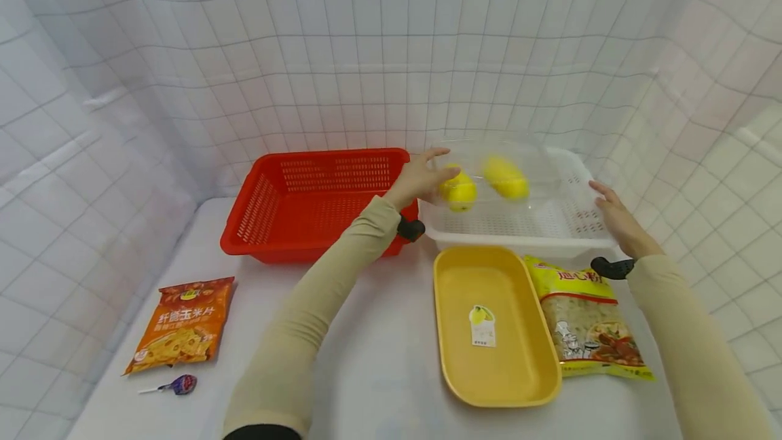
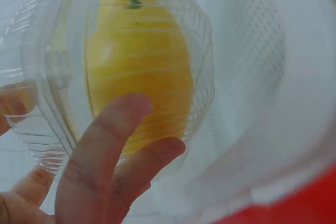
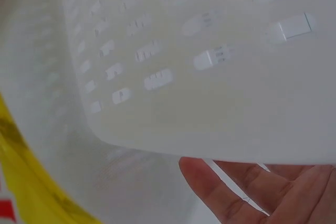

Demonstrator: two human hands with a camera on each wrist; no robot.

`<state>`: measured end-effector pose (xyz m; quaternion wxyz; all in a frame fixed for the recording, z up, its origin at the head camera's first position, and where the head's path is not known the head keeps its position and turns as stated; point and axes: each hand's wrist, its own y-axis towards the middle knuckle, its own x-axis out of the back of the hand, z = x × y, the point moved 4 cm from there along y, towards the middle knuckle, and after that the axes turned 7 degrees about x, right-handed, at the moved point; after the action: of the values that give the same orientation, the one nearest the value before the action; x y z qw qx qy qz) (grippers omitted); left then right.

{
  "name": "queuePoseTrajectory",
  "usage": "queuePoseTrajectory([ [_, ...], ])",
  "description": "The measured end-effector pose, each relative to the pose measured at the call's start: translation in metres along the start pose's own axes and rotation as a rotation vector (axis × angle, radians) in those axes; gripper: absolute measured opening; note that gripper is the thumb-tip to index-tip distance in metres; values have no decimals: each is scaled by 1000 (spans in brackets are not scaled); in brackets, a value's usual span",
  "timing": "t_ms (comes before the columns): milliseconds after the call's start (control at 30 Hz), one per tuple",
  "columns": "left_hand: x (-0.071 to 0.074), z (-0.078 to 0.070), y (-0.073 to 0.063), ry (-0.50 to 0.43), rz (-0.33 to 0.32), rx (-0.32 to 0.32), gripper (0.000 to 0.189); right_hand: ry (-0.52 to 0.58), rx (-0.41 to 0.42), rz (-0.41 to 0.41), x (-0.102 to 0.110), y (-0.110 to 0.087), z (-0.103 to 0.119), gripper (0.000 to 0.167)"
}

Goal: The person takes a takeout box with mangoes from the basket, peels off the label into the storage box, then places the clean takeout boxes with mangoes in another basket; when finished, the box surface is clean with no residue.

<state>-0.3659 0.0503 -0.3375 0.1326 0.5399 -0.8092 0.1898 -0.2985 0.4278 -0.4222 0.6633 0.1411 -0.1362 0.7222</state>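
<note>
My left hand (image 1: 421,178) grips the left end of a clear plastic clamshell box (image 1: 540,168), fingers on both sides of it. Inside the box lie two yellow, lemon-like fruits (image 1: 506,178); a green stem end shows on the near fruit (image 2: 139,66) in the left wrist view. The box is over the white perforated basket (image 1: 519,242); whether it touches the basket's floor I cannot tell. At the basket's right end is my right hand (image 1: 624,219), fingers fairly straight, fingertips (image 3: 194,174) touching the rim.
A red perforated basket (image 1: 305,216) stands left of the white one. In front lie a yellow tray (image 1: 495,372) with a lemon sticker and a yellow noodle bag (image 1: 589,324). An orange snack bag (image 1: 183,324) and a lollipop (image 1: 183,384) lie at the left.
</note>
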Motion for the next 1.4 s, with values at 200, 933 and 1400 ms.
queuePoseTrajectory([
  [200,-31,3,28,38,23,72,60,0,11,-7,0,-1,0,54],
  [933,-58,32,68,87,181,293,64,27,-25,-18,-2,-2,4,54],
  [1400,-39,5,8,33,64,-30,55,-68,32,-1,-1,-3,5,55],
])
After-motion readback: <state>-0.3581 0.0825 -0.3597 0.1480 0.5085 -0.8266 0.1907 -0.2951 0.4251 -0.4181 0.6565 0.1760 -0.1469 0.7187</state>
